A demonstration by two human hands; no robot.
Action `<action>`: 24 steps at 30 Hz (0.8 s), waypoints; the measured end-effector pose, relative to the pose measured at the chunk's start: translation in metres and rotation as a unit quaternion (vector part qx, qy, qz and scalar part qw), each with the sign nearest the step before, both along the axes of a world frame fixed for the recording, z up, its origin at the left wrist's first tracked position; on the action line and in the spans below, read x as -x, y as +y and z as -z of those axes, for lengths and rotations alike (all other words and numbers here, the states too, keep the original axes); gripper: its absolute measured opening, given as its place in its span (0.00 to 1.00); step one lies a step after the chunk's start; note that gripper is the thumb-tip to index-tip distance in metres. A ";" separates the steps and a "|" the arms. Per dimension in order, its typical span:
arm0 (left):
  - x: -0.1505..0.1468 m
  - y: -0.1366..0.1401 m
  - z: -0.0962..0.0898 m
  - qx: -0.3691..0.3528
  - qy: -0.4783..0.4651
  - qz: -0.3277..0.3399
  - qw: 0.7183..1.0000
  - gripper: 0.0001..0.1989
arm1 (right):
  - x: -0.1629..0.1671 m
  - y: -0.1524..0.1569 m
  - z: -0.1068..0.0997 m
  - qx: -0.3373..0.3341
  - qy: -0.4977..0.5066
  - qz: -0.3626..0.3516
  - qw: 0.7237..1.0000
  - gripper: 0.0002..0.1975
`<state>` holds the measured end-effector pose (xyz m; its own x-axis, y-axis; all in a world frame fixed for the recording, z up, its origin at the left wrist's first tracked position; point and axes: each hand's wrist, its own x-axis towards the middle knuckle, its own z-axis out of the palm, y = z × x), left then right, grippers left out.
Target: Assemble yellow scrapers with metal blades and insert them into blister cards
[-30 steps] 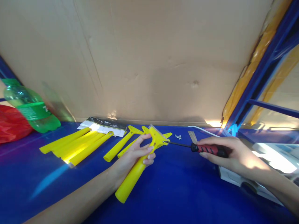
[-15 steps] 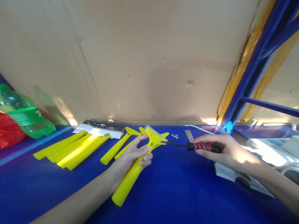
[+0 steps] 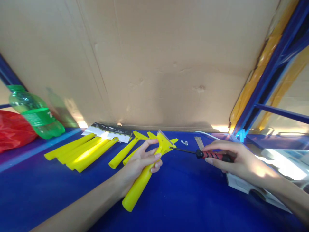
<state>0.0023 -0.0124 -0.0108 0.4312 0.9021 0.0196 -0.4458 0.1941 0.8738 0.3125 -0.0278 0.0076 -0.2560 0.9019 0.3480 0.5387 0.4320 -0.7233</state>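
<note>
My left hand (image 3: 147,158) is closed around the neck of a yellow scraper (image 3: 137,191), its wide head tilted up and away from me. A clear strip (image 3: 165,136) runs along the head's far edge. In my right hand (image 3: 238,158) is a screwdriver (image 3: 213,155) with a red and black handle. Its dark shaft points left, and the tip meets the right corner of the scraper head; whether a screw sits there is too small to tell. Behind the held scraper lie more yellow scrapers (image 3: 124,150). A small pile of screws (image 3: 184,142) rests beyond the shaft.
Several yellow handles (image 3: 95,158) with printed cards (image 3: 108,131) lie at the left. A green bottle (image 3: 38,116) leans by a red bag (image 3: 15,130). A flat strip (image 3: 199,142) and a white box (image 3: 251,187) are at the right. Cardboard (image 3: 149,64) stands behind the blue table (image 3: 183,199).
The whole view has shifted, so everything appears a little further right. Both hands keep their holds, and the screwdriver tip stays at the scraper head's corner.
</note>
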 end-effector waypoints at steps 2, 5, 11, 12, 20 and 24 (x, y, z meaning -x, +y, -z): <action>-0.003 -0.002 0.000 -0.022 0.036 -0.023 0.999 0.22 | 0.002 -0.002 0.002 -0.009 0.005 -0.007 1.000 0.12; -0.006 -0.004 0.001 -0.038 0.056 -0.055 0.996 0.23 | 0.002 -0.004 0.007 0.023 0.047 -0.017 0.998 0.19; -0.005 -0.005 -0.001 -0.056 0.066 -0.102 0.991 0.24 | 0.005 0.001 0.010 -0.032 0.076 0.036 0.996 0.20; -0.005 -0.006 -0.002 -0.058 0.069 -0.110 0.990 0.24 | 0.007 0.001 0.009 -0.048 0.081 0.056 0.994 0.21; -0.007 -0.007 -0.002 -0.072 0.081 -0.124 0.986 0.23 | 0.022 -0.006 0.005 0.006 0.091 0.105 0.990 0.26; -0.005 -0.005 -0.001 -0.072 0.102 -0.140 0.982 0.25 | 0.020 -0.005 0.006 0.032 0.107 0.037 0.993 0.29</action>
<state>0.0073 -0.0172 -0.0102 0.1740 0.9802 0.0942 -0.2775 -0.0430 0.9598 0.2925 -0.0327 0.0016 -0.1142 0.9376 0.3285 0.3975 0.3461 -0.8498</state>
